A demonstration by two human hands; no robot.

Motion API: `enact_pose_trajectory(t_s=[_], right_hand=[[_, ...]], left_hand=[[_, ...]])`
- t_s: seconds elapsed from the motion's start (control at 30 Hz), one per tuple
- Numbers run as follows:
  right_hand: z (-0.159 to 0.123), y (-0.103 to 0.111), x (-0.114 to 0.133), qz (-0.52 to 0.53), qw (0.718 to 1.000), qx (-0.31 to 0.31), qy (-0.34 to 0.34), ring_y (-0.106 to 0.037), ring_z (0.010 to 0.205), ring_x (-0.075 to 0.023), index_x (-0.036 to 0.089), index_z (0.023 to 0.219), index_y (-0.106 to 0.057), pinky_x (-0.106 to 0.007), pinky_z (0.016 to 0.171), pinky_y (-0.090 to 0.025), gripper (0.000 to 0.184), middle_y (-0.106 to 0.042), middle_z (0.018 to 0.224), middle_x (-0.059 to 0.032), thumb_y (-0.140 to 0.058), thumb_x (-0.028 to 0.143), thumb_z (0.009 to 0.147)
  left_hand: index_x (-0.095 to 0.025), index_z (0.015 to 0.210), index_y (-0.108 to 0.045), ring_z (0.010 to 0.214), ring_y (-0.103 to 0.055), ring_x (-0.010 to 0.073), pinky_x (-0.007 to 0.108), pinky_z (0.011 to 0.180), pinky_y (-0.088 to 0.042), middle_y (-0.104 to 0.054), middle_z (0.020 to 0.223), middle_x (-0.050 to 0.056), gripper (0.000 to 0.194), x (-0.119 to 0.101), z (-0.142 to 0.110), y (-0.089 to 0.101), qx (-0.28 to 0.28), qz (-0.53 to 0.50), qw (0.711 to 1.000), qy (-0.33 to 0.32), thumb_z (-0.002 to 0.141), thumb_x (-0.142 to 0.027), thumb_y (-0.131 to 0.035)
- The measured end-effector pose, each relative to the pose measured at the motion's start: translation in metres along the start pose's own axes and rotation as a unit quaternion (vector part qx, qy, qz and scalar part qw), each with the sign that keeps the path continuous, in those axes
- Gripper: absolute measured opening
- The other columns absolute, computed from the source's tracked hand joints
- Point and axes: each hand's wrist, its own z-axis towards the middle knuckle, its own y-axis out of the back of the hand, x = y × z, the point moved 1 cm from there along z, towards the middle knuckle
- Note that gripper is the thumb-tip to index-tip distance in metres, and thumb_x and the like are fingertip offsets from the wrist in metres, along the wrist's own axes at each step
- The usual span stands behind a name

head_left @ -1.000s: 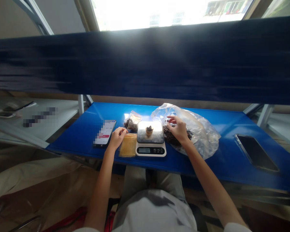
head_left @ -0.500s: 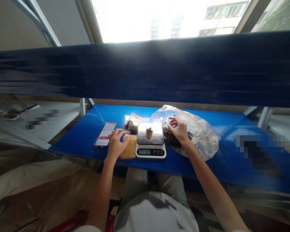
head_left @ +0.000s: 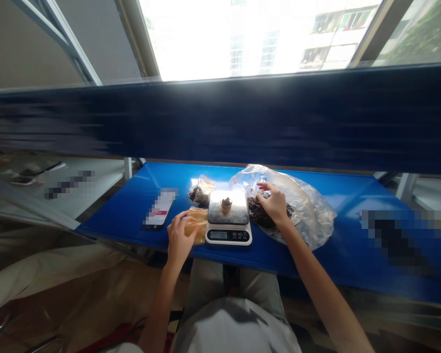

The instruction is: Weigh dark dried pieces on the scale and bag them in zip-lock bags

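My left hand (head_left: 179, 236) has its thumb and fingers closed on a small yellowish zip bag (head_left: 199, 232) from the stack left of the scale. My right hand (head_left: 275, 203) is just above a heap of dark brown pieces (head_left: 256, 215), its fingers bent and apart, nothing visible in them. That heap lies in a large open clear plastic bag (head_left: 314, 218). Between my hands stands a white digital scale (head_left: 210, 237); its display appears to read 100 or 1.00. A small light-brown cup (head_left: 226, 208) holding dark pieces sits on its metal plate.
Behind the zip bags lie filled clear bags (head_left: 200, 191) of dark pieces. A phone (head_left: 160, 208) rests on the blue table (head_left: 117, 211) at the left. A blurred dark object (head_left: 395, 240) lies at the right. A dark blue shelf edge (head_left: 220, 117) crosses above the table.
My left hand has moved right and down onto the stack and taken hold of a zip bag, which has shifted. My right hand has stayed almost in place.
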Motion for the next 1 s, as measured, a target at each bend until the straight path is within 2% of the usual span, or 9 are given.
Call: enact_pose_trajectory(t_s=[0.13, 0.27, 0.47, 0.53, 0.6, 0.7, 0.77, 0.9, 1.0], right_hand=[[0.001, 0.001, -0.001, -0.006, 1.0, -0.003, 0.006, -0.065, 0.082, -0.0241, 0.016, 0.1, -0.066, -0.04, 0.079, -0.05, 0.028, -0.07, 0.089, -0.0102, -0.056, 0.027, 0.077], [0.004, 0.004, 0.0, 0.01, 1.0, -0.024, 0.001, -0.065, 0.08, -0.0231, 0.015, 0.1, -0.067, -0.039, 0.076, -0.051, 0.029, -0.07, 0.089, -0.0106, -0.057, 0.03, 0.078], [-0.002, 0.013, 0.035, 0.075, 0.997, -0.032, -0.012, -0.065, 0.067, -0.0191, 0.019, 0.094, -0.069, -0.033, 0.064, -0.051, 0.028, -0.07, 0.074, -0.0051, -0.059, 0.041, 0.081], [-0.013, 0.016, 0.06, 0.119, 0.993, 0.009, -0.011, -0.066, 0.069, -0.0192, 0.019, 0.094, -0.07, -0.032, 0.065, -0.05, 0.028, -0.071, 0.074, -0.005, -0.058, 0.042, 0.082], [-0.029, 0.018, 0.089, 0.155, 0.981, 0.117, 0.013, -0.067, 0.073, -0.0197, 0.02, 0.093, -0.071, -0.031, 0.066, -0.05, 0.027, -0.073, 0.079, -0.0051, -0.059, 0.042, 0.083], [-0.057, 0.016, 0.124, 0.209, 0.937, 0.279, 0.026, -0.069, 0.083, -0.0216, 0.022, 0.099, -0.073, -0.031, 0.069, -0.05, 0.029, -0.075, 0.089, -0.0055, -0.064, 0.043, 0.081], [-0.073, 0.012, 0.136, 0.251, 0.903, 0.348, 0.036, -0.068, 0.088, -0.0219, 0.022, 0.104, -0.072, -0.031, 0.072, -0.051, 0.031, -0.075, 0.099, -0.006, -0.067, 0.041, 0.08], [-0.095, 0.01, 0.134, 0.311, 0.891, 0.332, -0.012, -0.067, 0.079, -0.0186, 0.021, 0.102, -0.073, -0.029, 0.068, -0.05, 0.026, -0.075, 0.092, -0.0054, -0.063, 0.037, 0.084], [-0.107, 0.014, 0.124, 0.335, 0.881, 0.328, -0.059, -0.066, 0.077, -0.0184, 0.019, 0.09, -0.074, -0.029, 0.068, -0.05, 0.02, -0.074, 0.086, -0.0059, -0.065, 0.035, 0.082]], left_hand=[[-0.021, 0.083, -0.059, 0.093, -0.062, 0.0208, 0.035, 0.084, -0.048, -0.064, 0.093, 0.005, 0.015, 0.007, -0.003, 0.004, -0.06, -0.113, 0.99, 0.054, 0.078, -0.033, -0.065], [-0.02, 0.092, -0.053, 0.075, -0.062, 0.0148, 0.025, 0.066, -0.05, -0.057, 0.078, -0.001, 0.026, 0.004, -0.007, 0.015, -0.093, -0.228, 0.958, 0.146, 0.076, -0.036, -0.066], [-0.022, 0.102, -0.052, 0.071, -0.065, 0.013, 0.024, 0.064, -0.053, -0.058, 0.091, 0.001, 0.036, -0.027, -0.014, 0.043, 0.001, -0.281, 0.947, 0.157, 0.072, -0.033, -0.07], [-0.023, 0.108, -0.052, 0.072, -0.066, 0.0128, 0.025, 0.067, -0.055, -0.06, 0.094, 0.001, 0.037, -0.036, -0.018, 0.048, 0.05, -0.277, 0.949, 0.139, 0.074, -0.03, -0.068], [-0.025, 0.112, -0.051, 0.076, -0.066, 0.0131, 0.026, 0.071, -0.056, -0.06, 0.097, 0.001, 0.041, -0.044, -0.023, 0.05, 0.08, -0.284, 0.947, 0.129, 0.075, -0.027, -0.068], [-0.027, 0.118, -0.051, 0.065, -0.063, 0.0096, 0.026, 0.066, -0.057, -0.061, 0.1, 0.001, 0.047, -0.057, -0.029, 0.05, 0.128, -0.317, 0.931, 0.125, 0.074, -0.025, -0.069], [-0.028, 0.12, -0.051, 0.065, -0.062, 0.0093, 0.027, 0.067, -0.057, -0.06, 0.106, 0.003, 0.052, -0.065, -0.031, 0.049, 0.151, -0.336, 0.92, 0.131, 0.072, -0.024, -0.071], [-0.028, 0.124, -0.048, 0.061, -0.061, 0.0088, 0.026, 0.062, -0.056, -0.06, 0.107, 0.004, 0.062, -0.07, -0.033, 0.051, 0.186, -0.364, 0.9, 0.154, 0.068, -0.024, -0.075], [-0.028, 0.123, -0.048, 0.059, -0.059, 0.0076, 0.026, 0.062, -0.054, -0.06, 0.11, 0.004, 0.052, -0.065, -0.035, 0.055, 0.194, -0.368, 0.895, 0.159, 0.075, -0.024, -0.068]])
